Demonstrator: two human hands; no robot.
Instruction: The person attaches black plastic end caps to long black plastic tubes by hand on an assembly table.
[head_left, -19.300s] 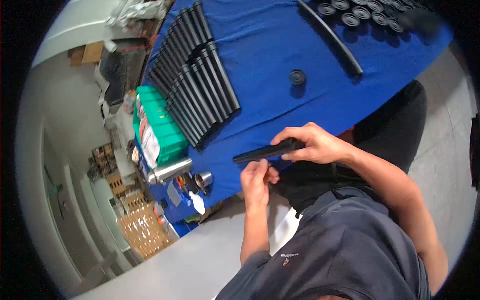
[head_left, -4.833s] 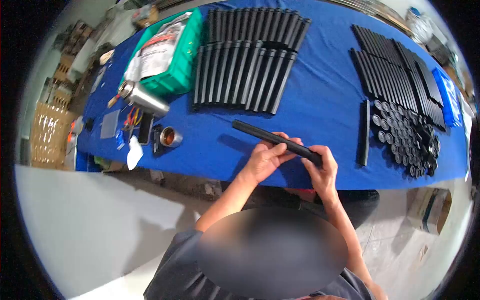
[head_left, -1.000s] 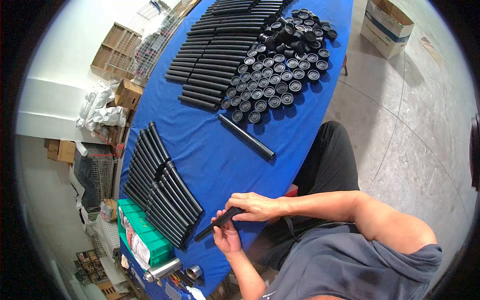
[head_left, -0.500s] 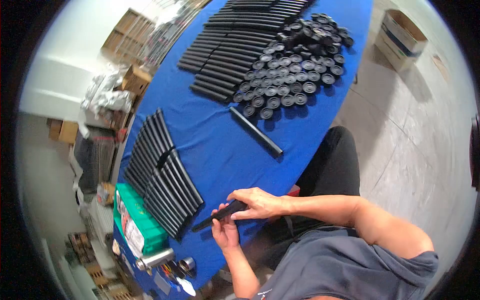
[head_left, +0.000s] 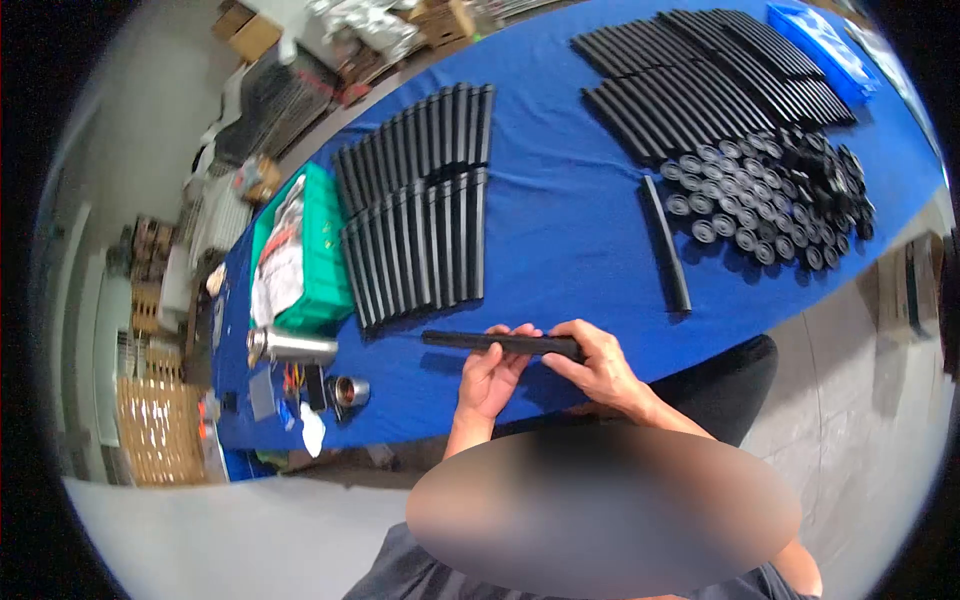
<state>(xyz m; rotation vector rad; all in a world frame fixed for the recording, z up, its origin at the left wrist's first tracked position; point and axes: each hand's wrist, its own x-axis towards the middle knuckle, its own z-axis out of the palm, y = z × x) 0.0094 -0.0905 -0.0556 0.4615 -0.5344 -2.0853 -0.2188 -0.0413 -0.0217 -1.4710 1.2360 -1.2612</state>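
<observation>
A black tube (head_left: 460, 339) lies level in front of me, held over the near edge of the blue table. My left hand (head_left: 492, 375) supports its middle, with thumb and fingers around it. At its right end my right hand (head_left: 602, 372) grips it, palm covering the tip. Another black tube (head_left: 665, 245) lies alone on the cloth, beyond my right hand. Rows of black tubes (head_left: 415, 205) lie at the left. Many round black caps (head_left: 745, 200) are heaped at the right, below more rows of tubes (head_left: 680, 105).
A green crate (head_left: 325, 250) with cloths stands at the table's left end. Near it are a metal flask (head_left: 300, 346), a metal cup (head_left: 350, 391) and small tools. A blue tray (head_left: 825, 50) is at the far right. A cardboard box (head_left: 908, 295) stands on the floor.
The view has turned, so the table's contents appear shifted. The held tube is now nearly horizontal in the view, where it was slanted. Both hands still hold it.
</observation>
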